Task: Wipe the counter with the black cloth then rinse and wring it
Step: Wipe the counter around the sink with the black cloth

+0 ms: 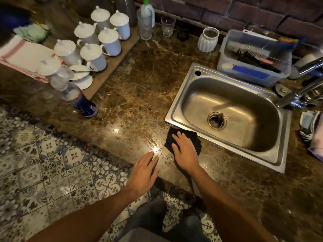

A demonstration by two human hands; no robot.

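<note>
On the marble counter [139, 95], just beside the near left corner of the steel sink [183, 103], the black cloth [195, 138] was found lying flat. It was pressed down by the right hand [186, 151], fingers straight. The left hand [142, 173] was held flat at the counter edge, fingers extended, nothing grasped. Wet streaks were noted between the hands.

Six white lidded mugs [97, 39] stand at ten o'clock. Two clear drinking glasses [145, 23] sit at twelve o'clock. One steel sink [229, 116] lies at three o'clock; one black cloth [195, 138] and two hands [185, 151] at six o'clock.
</note>
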